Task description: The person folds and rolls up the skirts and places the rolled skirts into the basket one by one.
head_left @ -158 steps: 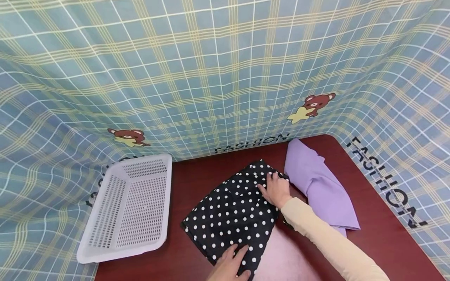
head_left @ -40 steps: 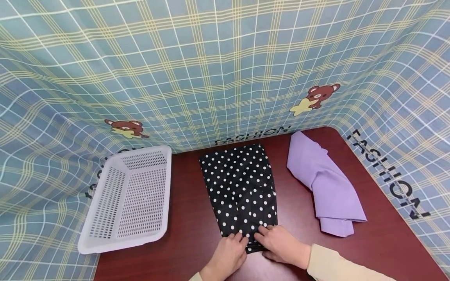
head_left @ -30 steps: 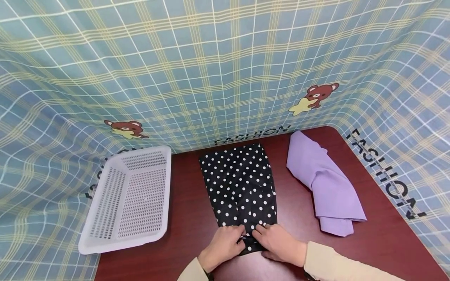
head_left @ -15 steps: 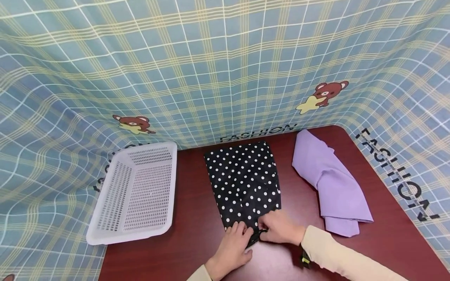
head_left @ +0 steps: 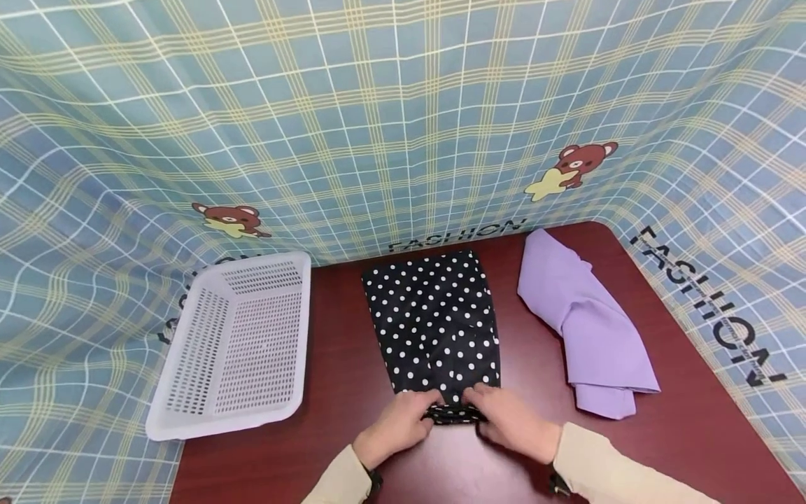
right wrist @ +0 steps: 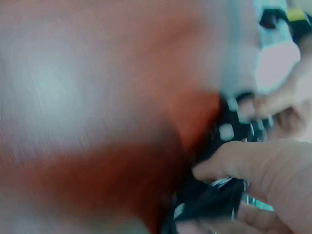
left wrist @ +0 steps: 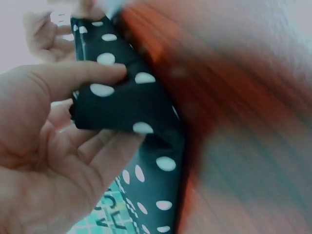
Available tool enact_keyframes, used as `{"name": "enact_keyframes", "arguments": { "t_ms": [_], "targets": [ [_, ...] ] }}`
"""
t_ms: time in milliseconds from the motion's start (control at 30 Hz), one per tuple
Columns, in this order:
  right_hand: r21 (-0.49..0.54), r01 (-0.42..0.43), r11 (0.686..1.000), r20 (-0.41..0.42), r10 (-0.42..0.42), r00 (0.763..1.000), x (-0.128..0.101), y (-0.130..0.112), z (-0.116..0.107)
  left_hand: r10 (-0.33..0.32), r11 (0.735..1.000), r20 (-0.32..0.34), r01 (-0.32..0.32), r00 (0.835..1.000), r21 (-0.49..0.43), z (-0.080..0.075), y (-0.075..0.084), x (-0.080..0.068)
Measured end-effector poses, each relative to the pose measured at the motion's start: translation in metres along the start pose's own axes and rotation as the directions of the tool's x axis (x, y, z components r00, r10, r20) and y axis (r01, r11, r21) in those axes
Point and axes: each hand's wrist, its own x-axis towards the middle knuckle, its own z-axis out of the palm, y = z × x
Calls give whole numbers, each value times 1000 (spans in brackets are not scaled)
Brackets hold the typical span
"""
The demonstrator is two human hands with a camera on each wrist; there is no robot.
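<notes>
A black cloth with white dots (head_left: 434, 322) lies folded flat on the table, its near end gathered into a narrow roll. My left hand (head_left: 399, 423) pinches the left end of that roll, and my right hand (head_left: 510, 420) grips its right end. In the left wrist view, the thumb of my left hand (left wrist: 34, 112) is on top of the dotted cloth (left wrist: 156, 112) with the fingers beneath. The right wrist view is blurred, but my right hand (right wrist: 278, 170) holds the bunched edge there between thumb and fingers.
A white perforated plastic basket (head_left: 304, 350) stands to the left on the dark red table (head_left: 343, 350). To the right lies a folded purple cloth (head_left: 585, 322). A plaid curtain (head_left: 403, 140) hangs behind and on both sides.
The dotted cloth has turned from slanted to nearly straight. Its near edge has been rolled away from the person, making it shorter. Both hands have moved to the roll's two ends.
</notes>
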Motion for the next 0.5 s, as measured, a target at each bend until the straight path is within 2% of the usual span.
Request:
{"name": "enact_keyframes", "arguments": {
  "t_ms": [33,100,133,200,267,367,500],
  "targets": [
    [95,-19,995,19,17,1000,2,5,-3,-14,999,27,15,1000,-52,-2,-3,1],
    [276,-79,958,83,58,995,8,19,-8,-33,986,77,45,996,-161,-7,-10,3],
    [336,-109,936,120,72,990,11,25,-9,-39,976,95,58,995,-208,-8,-12,4],
    [391,-144,909,154,90,984,17,35,-11,-39,959,105,66,994,-276,-7,-18,5],
    [395,-172,902,158,118,980,23,42,-11,-33,943,97,63,995,-326,-6,-23,7],
    [279,-177,944,84,160,984,25,46,-10,-44,930,55,61,998,-364,-2,-28,6],
    [147,-179,973,-28,185,982,21,43,-6,-92,909,28,95,995,-407,-3,-32,3]
  ]
}}
